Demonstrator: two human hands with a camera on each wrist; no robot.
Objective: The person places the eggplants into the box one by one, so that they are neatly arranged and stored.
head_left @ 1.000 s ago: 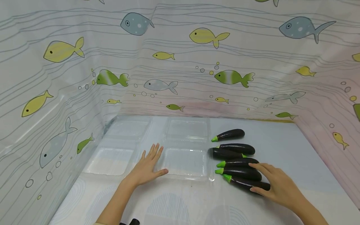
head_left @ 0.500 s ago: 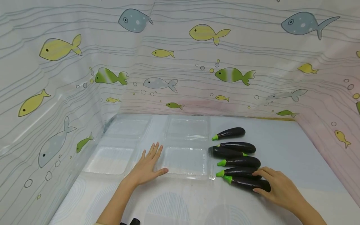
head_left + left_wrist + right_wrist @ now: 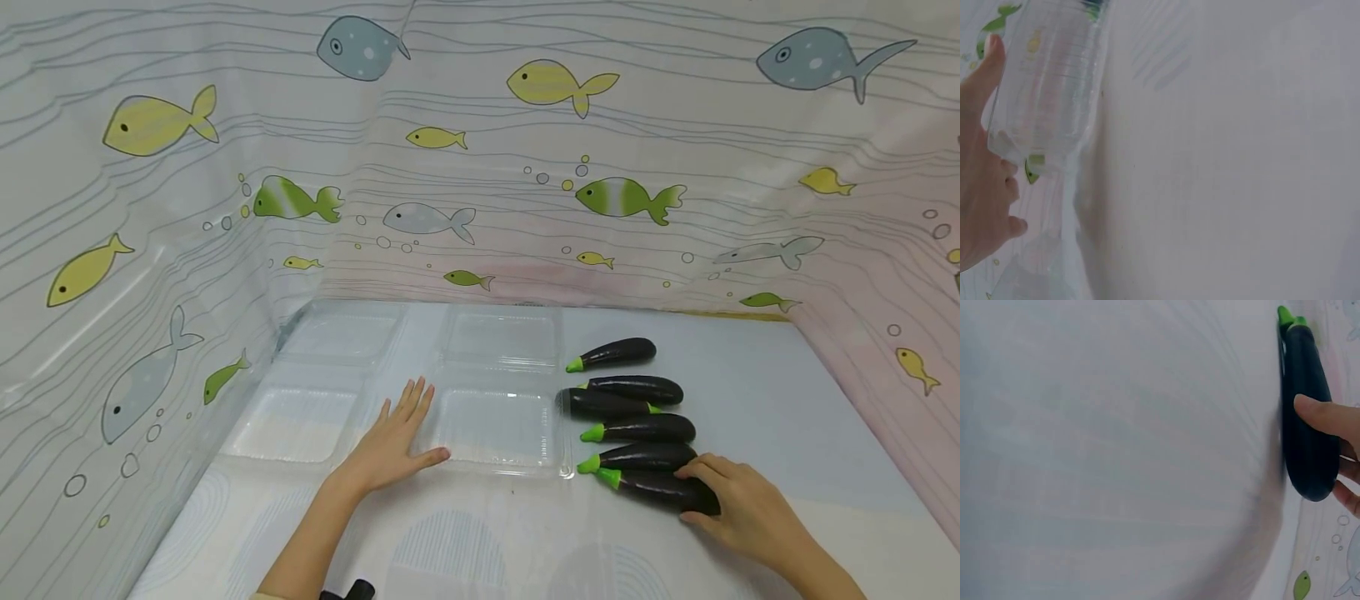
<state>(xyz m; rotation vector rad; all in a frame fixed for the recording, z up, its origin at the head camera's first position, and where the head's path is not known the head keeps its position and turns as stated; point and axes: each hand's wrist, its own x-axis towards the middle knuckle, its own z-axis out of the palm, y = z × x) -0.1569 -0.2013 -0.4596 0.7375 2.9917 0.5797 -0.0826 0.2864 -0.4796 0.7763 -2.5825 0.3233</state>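
My right hand (image 3: 750,508) grips the blunt end of the nearest eggplant (image 3: 660,490), a dark purple one with a green stem. In the right wrist view the thumb (image 3: 1319,415) lies across that eggplant (image 3: 1311,450), with the other fingers on its far side. Just behind it lies another eggplant (image 3: 645,456), close to my fingertips. My left hand (image 3: 386,446) is spread flat, fingers straight, at the left edge of a clear plastic container (image 3: 491,429). The left wrist view shows its thumb beside the container's wall (image 3: 1047,87); whether they touch, I cannot tell.
Farther back along the right side lie several more eggplants, among them one (image 3: 615,354) near the rear. More clear containers stand at the left (image 3: 292,425) and back (image 3: 502,337). A fish-patterned sheet (image 3: 480,167) walls in the table. A black object (image 3: 358,590) shows at the bottom edge.
The fingers of my right hand have drawn in from across several eggplants onto the nearest one. The eggplants there have shifted slightly apart. My left hand has stayed put.
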